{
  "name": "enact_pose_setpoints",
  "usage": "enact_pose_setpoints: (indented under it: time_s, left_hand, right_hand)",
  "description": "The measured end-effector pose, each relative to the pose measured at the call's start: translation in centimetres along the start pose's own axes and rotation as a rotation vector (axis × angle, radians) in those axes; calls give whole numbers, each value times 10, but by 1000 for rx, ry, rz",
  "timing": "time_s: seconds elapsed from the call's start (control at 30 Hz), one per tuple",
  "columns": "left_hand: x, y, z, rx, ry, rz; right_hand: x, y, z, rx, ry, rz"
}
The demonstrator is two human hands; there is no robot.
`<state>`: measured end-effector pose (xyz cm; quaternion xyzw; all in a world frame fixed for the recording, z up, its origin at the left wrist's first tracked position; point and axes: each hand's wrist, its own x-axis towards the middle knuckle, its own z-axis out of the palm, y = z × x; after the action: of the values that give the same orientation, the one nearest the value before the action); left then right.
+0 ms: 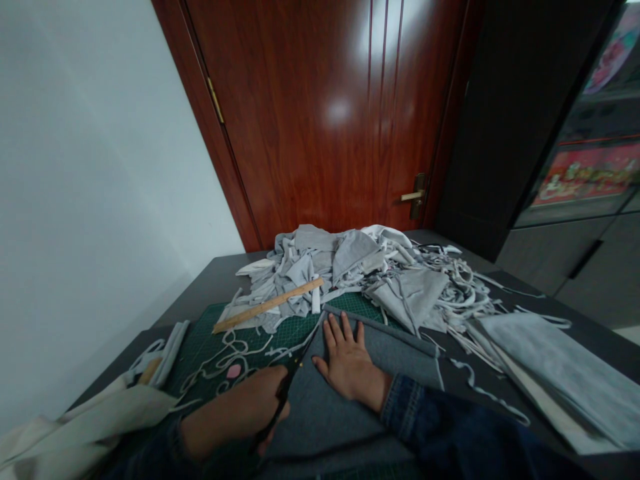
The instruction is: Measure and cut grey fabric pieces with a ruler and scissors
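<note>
A dark grey-blue fabric piece lies on the green cutting mat in front of me. My right hand rests flat on its upper part, fingers spread. My left hand is wrapped round the handles of dark scissors, whose blades point up along the fabric's left edge. A pink piece of chalk lies left of the blades among thin fabric strips. Beyond the hands, a wooden ruler slants across the mat's far side.
A heap of grey scraps covers the table's far side. Folded light grey cloth lies at the right. Beige cloth and rolled strips are at the left. A wooden door stands behind the table.
</note>
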<state>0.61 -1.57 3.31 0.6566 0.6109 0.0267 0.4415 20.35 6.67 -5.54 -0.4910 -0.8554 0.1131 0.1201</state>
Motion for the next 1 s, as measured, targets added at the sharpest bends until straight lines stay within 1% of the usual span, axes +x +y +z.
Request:
enact_pose_setpoints:
  time_s: [0.13,0.33,0.5,0.63,0.83,0.9,1.0]
  left_hand:
    - [4,2,0,51,18,-76]
    - [9,13,3,22,-4,-109]
    - [7,20,-3,115,18,-131]
    - [7,19,-6,193,52,-142]
    - [8,15,-6,293,141,-53]
    - [9,13,-4,290,119,-69]
    - [13,7,1,207,62,-107]
  right_hand:
    - [0,0,1,2,-1,-4]
    - [2,1,2,0,-11,-1]
    - [1,1,2,-3,-9,-4]
    - [0,1,1,-7,-5,-6]
    - [0,1,0,-6,-2,-9]
    - [1,1,1,-6,-3,-6]
    - [1,1,3,-8,1,-5]
